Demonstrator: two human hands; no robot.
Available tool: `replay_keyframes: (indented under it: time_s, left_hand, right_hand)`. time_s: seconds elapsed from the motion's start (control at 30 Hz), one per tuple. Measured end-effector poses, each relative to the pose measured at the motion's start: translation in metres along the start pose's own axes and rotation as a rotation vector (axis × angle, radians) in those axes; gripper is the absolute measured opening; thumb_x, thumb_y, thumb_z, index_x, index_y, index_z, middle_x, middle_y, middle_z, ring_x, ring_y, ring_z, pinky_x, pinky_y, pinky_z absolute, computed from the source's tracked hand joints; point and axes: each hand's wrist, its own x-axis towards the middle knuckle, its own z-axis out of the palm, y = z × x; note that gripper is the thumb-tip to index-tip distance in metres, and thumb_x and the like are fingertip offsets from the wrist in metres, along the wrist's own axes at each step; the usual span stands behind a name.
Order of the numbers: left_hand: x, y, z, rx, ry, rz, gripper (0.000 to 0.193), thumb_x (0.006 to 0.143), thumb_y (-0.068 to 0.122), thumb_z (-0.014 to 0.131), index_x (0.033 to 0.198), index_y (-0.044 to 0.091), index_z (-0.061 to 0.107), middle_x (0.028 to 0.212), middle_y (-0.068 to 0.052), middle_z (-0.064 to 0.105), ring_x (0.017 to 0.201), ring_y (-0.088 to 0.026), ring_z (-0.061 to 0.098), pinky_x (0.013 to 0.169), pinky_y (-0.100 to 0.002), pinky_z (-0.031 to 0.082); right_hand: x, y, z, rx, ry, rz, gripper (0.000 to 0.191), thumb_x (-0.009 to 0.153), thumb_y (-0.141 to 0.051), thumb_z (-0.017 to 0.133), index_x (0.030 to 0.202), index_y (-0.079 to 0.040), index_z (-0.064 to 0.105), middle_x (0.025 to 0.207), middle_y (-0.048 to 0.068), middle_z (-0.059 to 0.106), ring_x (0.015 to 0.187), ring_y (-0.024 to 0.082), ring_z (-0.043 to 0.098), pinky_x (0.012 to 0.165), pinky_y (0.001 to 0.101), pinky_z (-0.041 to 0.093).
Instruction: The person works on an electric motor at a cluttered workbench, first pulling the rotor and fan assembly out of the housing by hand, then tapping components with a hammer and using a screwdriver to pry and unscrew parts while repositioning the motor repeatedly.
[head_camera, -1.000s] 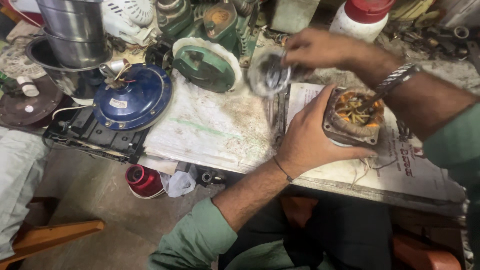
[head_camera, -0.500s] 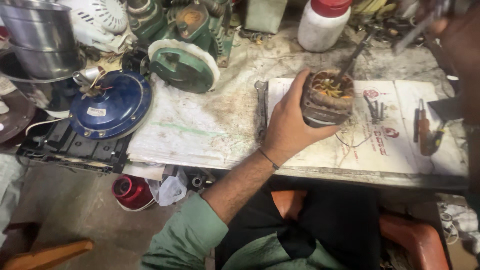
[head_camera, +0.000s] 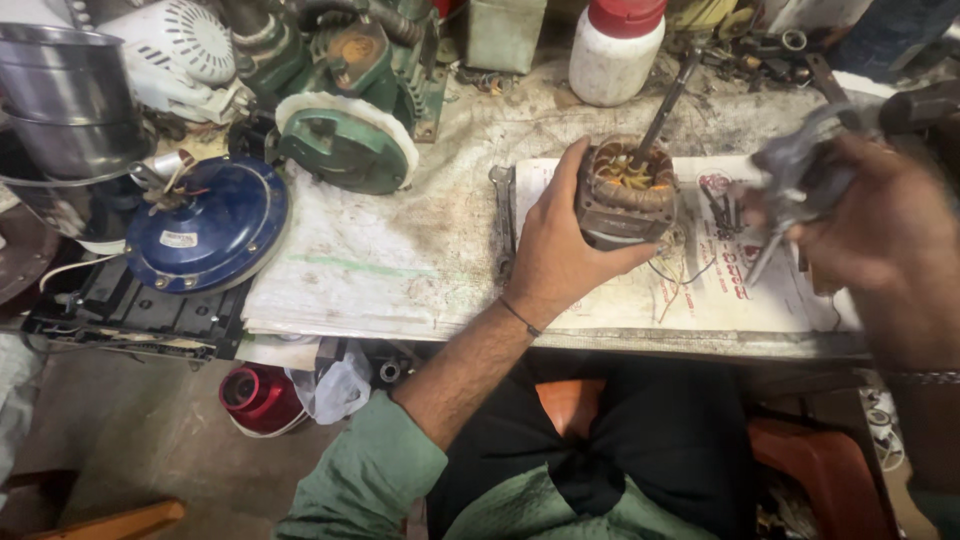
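Note:
My left hand (head_camera: 555, 240) grips a small electric motor stator (head_camera: 625, 195) with copper windings, holding it upright on the paper-covered workbench (head_camera: 400, 260). A thin metal shaft (head_camera: 668, 100) sticks up out of the stator's centre. My right hand (head_camera: 880, 240), blurred at the right, holds a grey metal tool (head_camera: 795, 170) a short way to the right of the stator. Thin wires (head_camera: 675, 275) trail from the stator's base onto the paper.
A blue round motor housing (head_camera: 205, 225) and a green-and-white motor (head_camera: 345, 140) lie at the left. Steel pots (head_camera: 65, 95) stand far left. A white jar with red lid (head_camera: 615, 50) is at the back. A wrench (head_camera: 502, 215) lies beside my left hand. A red spool (head_camera: 258, 398) sits below the bench.
My right hand has come down from the upper right edge towards the stator, now carrying the grey tool. My left hand keeps its grip on the stator.

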Motion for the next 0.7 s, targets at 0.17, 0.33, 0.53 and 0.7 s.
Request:
replay_keyframes:
  time_s: [0.17, 0.33, 0.53, 0.7]
  left_hand:
    - [-0.001, -0.003, 0.000, 0.011, 0.006, 0.024, 0.120, 0.071, 0.032, 0.097, 0.159, -0.001, 0.022, 0.143, -0.024, 0.057, 0.132, -0.032, 0.063, 0.111, -0.040, 0.055]
    - [-0.002, -0.002, -0.003, -0.066, 0.008, 0.010, 0.117, 0.073, 0.030, 0.096, 0.160, -0.001, 0.024, 0.140, -0.021, 0.062, 0.128, -0.029, 0.069, 0.107, -0.038, 0.059]
    - [-0.001, 0.002, -0.005, -0.057, 0.023, 0.025, 0.115, 0.071, 0.028, 0.097, 0.157, -0.002, 0.027, 0.139, -0.020, 0.063, 0.128, -0.029, 0.069, 0.108, -0.038, 0.059]
    - [-0.001, 0.003, -0.005, -0.066, 0.033, 0.012, 0.116, 0.070, 0.027, 0.097, 0.158, -0.002, 0.027, 0.139, -0.020, 0.063, 0.128, -0.028, 0.069, 0.108, -0.038, 0.058]
  right_hand:
    - [-0.012, -0.015, -0.035, 0.177, -0.062, -0.042, 0.031, 0.107, -0.028, 0.059, 0.125, -0.003, 0.058, 0.128, 0.025, 0.065, 0.123, 0.044, 0.064, 0.110, 0.0572, 0.045]
    - [-0.033, -0.003, -0.022, -0.029, 0.043, -0.151, 0.044, 0.105, -0.018, 0.066, 0.140, 0.006, 0.055, 0.130, 0.027, 0.060, 0.121, 0.032, 0.065, 0.101, 0.0365, 0.056]
    - [-0.033, 0.021, 0.039, 0.017, 0.370, -0.242, 0.026, 0.093, -0.005, 0.064, 0.116, 0.006, 0.068, 0.117, 0.024, 0.072, 0.123, 0.035, 0.070, 0.091, 0.0257, 0.061]
    - [-0.025, 0.007, 0.084, -0.123, 0.125, -0.376, 0.025, 0.101, -0.007, 0.068, 0.118, 0.007, 0.058, 0.124, 0.018, 0.068, 0.129, 0.028, 0.065, 0.104, 0.0309, 0.062]
